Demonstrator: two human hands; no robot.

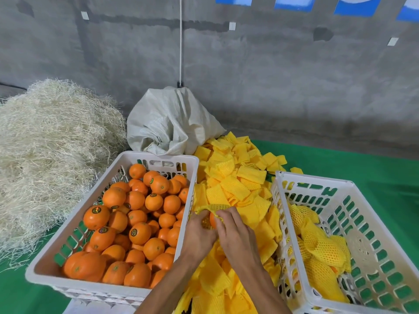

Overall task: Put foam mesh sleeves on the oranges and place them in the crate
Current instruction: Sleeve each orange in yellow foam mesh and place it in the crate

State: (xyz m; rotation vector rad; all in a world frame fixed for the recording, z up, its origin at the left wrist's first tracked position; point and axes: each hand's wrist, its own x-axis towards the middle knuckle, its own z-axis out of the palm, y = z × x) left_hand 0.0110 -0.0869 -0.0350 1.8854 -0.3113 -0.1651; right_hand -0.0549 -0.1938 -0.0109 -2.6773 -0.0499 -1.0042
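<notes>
Both hands, left (199, 232) and right (235, 234), are close together, gripping one orange (212, 219) and pulling a sleeve (213, 208) over it. The sleeve looks soft and stretchy; hold its edge. The crate (385, 223) waits on the right.

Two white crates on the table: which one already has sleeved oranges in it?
The right crate: it holds a few oranges in yellow mesh sleeves. The left crate is full of bare oranges with no sleeves.

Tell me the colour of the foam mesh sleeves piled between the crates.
Yellow; the foam mesh sleeves show clearly in the head view.
</notes>
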